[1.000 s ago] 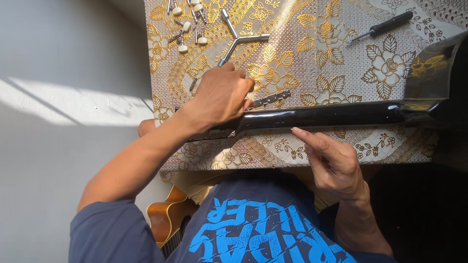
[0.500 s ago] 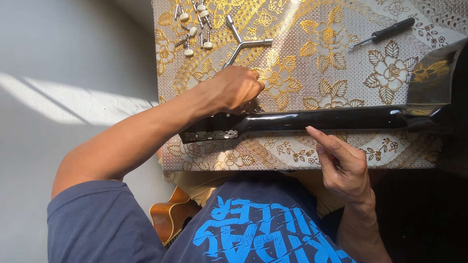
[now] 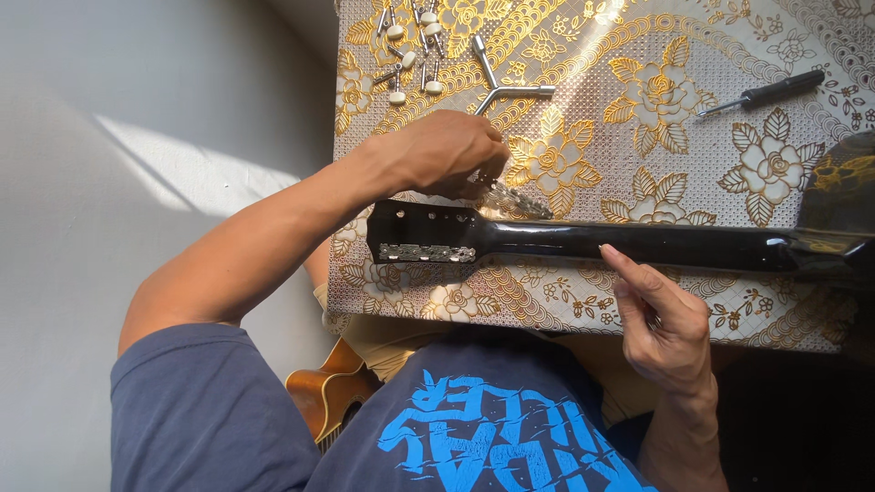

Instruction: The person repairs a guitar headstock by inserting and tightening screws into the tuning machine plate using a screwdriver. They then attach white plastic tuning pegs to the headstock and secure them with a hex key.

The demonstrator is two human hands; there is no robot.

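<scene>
a single camera sits on the person's head and looks almost straight down, close over the tabletop. the view faces away from the body: chest and arms fill the lower edge, the tabletop's far side the top, floor at left.

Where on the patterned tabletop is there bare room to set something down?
Free cloth lies between the three-armed wrench and the screwdriver, above the guitar neck, and in a narrow strip below the neck by the right hand. The far-left corner is crowded with tuning pegs; the left hand covers the headstock edge.
</scene>
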